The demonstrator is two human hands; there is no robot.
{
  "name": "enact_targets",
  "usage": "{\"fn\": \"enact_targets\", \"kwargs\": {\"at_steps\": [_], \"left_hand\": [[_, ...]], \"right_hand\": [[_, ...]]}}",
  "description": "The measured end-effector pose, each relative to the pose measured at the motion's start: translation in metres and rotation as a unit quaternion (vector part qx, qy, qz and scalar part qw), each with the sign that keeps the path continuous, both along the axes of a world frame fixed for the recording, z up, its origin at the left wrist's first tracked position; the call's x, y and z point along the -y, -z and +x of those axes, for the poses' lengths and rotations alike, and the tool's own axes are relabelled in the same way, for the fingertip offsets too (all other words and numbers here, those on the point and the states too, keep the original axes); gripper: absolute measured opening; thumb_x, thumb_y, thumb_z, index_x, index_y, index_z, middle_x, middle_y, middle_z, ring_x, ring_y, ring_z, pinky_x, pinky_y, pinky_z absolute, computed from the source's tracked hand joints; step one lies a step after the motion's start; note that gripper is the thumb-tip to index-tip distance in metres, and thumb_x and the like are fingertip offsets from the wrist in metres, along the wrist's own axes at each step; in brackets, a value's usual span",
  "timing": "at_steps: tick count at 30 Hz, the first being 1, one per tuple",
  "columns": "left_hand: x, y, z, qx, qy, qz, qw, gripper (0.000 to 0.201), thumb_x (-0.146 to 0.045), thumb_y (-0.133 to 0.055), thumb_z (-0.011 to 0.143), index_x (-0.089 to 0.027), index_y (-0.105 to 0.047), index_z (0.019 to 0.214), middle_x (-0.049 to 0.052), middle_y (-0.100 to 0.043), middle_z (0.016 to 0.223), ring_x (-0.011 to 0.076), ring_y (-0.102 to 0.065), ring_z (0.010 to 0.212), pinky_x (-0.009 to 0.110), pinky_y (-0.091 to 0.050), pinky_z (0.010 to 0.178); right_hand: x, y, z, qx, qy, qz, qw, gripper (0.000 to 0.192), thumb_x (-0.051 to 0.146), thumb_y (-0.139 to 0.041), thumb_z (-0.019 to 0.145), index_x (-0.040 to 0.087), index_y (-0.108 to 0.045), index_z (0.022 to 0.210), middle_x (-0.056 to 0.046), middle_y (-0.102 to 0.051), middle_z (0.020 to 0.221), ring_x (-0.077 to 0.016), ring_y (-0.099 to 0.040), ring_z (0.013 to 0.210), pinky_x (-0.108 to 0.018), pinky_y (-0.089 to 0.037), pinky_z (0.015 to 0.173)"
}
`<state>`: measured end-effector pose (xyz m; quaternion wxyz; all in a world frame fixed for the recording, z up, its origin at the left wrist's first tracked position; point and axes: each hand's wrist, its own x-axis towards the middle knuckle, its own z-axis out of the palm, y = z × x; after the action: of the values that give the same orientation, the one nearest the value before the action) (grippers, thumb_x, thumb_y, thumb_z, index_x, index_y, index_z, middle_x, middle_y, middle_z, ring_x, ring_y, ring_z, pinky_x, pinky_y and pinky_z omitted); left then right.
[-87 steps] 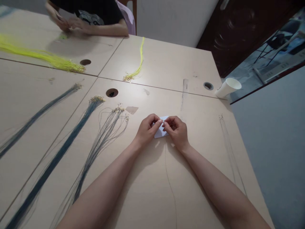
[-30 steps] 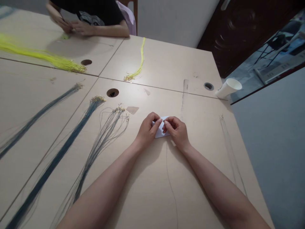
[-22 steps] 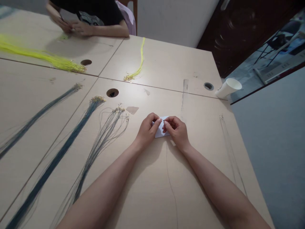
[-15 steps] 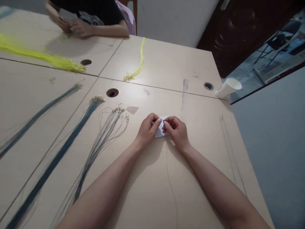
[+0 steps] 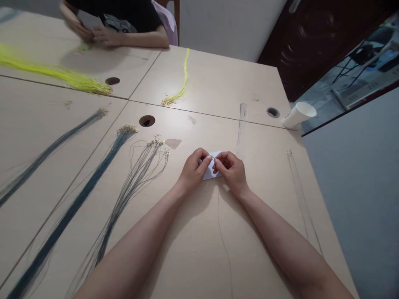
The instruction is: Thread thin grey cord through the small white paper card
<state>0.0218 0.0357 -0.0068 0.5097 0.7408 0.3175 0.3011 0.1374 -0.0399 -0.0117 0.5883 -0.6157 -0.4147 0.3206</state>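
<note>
White cup on table, contents unclear, left fingers and right fingers pinching tiny item above card

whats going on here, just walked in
A person's left hand and right hand are close together over a white card on the table, fingers apparently pinching a thin cord that trails back toward the person. Details between the fingertips are too small to tell. Dark bundles lie to the left; across the table, a co-worker's hands work close together.
</note>
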Motion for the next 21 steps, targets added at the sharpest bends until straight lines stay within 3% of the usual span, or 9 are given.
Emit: {"fn": "enact_targets", "kwargs": {"at_steps": [21], "left_hand": [[0.0009,-0.0024,-0.0016,-0.003,0.031,0.057,0.998,0.017,-0.028,-0.044,0.086,-0.018,-0.045,0.073,-0.002,-0.045,0.07,0.0097,-0.039,0.063,0.024,-0.032,0.059]], "right_hand": [[0.0,0.0011,0.0032,-0.016,-0.026,0.001,1.0,0.007,0.026,-0.055,0.076,0.019,-0.051,0.077,0.003,-0.058,0.062,-0.0111,-0.058,0.051,-0.025,-0.047,0.053]]}}
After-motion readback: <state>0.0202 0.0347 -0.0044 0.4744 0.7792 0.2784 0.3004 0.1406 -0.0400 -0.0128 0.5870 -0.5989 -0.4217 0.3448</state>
